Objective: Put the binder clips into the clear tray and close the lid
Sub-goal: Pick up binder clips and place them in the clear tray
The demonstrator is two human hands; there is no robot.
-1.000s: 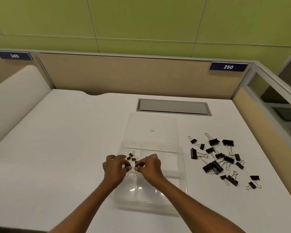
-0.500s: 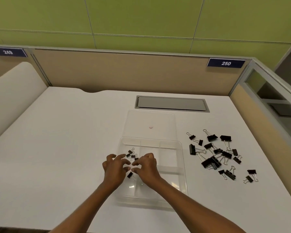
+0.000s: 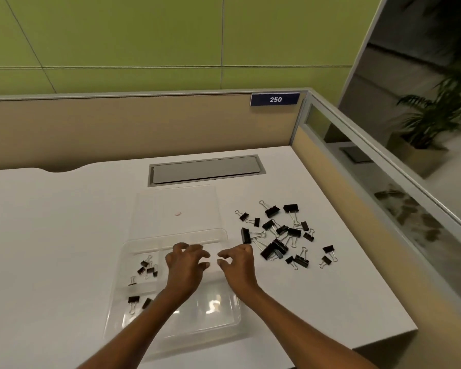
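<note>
A clear tray [image 3: 232, 319] with dividers sits on the white desk [image 3: 51, 235], its transparent lid [image 3: 176, 206] swung open and lying flat on the far side. Both hands hover over the middle of the tray: the left hand [image 3: 185, 267] and the right hand [image 3: 237, 265] have loosely curled, spread fingers that hold nothing, with the fingertips of the two hands near each other but apart. A few small binder clips [image 3: 147, 269] already lie in a compartment at the tray's left side, and two somewhat larger clips [image 3: 137, 302] lie in the compartment just nearer to the person. Most of the work is still outside the tray: a loose pile of black binder clips [image 3: 278, 235] of mixed sizes is scattered on the desk to the right of the tray, some overlapping, with a couple of strays [image 3: 328, 254] at the pile's right edge. Judging by the empty hands and the filled left compartments, the step in hand is the transfer of clips, between one drop and the next pickup, and the task looks well short of half done. The next move would call for the right hand to reach across the tray's right rim to the pile, pinch one or several clips by their bodies or wire handles, and carry them back. Tangled handles may drag neighbours along. The lid can only come down once the pile is gone.
</note>
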